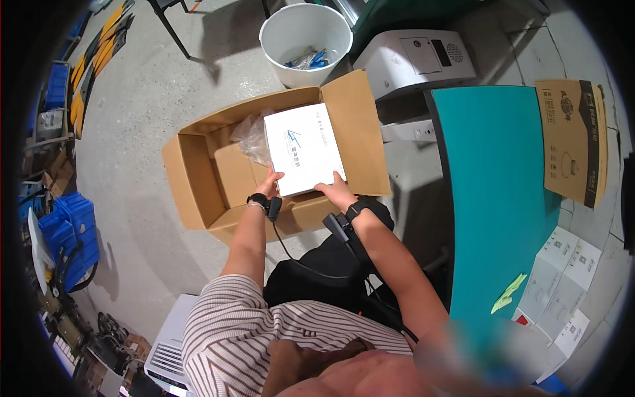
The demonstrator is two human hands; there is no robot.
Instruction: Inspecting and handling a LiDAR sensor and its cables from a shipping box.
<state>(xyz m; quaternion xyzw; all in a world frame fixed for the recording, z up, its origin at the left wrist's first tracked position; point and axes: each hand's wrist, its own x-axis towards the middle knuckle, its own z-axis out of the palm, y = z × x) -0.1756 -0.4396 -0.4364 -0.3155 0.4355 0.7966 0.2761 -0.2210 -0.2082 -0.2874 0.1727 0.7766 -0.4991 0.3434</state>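
A flat white box with a small blue mark on its lid is held over a large open cardboard carton on the concrete floor. My left hand grips the white box at its near left corner. My right hand grips its near right edge. Both wrists wear black straps with cables. Crumpled clear plastic wrap lies inside the carton, behind the white box.
A white bucket with scraps stands beyond the carton. A white appliance lies next to it. To the right is a teal table with a flattened cardboard box and several white boxes. Blue crates sit at left.
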